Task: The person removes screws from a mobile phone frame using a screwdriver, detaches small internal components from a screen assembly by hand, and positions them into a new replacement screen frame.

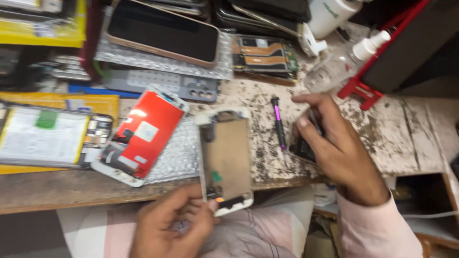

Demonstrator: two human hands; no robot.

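My left hand [174, 222] grips the near bottom end of a white phone screen panel [224, 160] that lies back side up, its copper-coloured plate showing, over the bench's front edge. To its right, my right hand [332, 141] holds a small dark phone part [301, 145] against the worn bench top, with a thin dark tool between the fingers. A purple-handled screwdriver [278, 122] lies between the panel and my right hand. A second white screen panel with a red backing [141, 134] rests on bubble wrap just left of the held panel.
An opened phone with its battery showing [48, 136] lies at the left. A phone with a dark screen [162, 33] sits on bubble wrap at the back. A circuit assembly [265, 53], a spray bottle [346, 59], a white bottle [330, 16] and a red stand [363, 88] crowd the back right.
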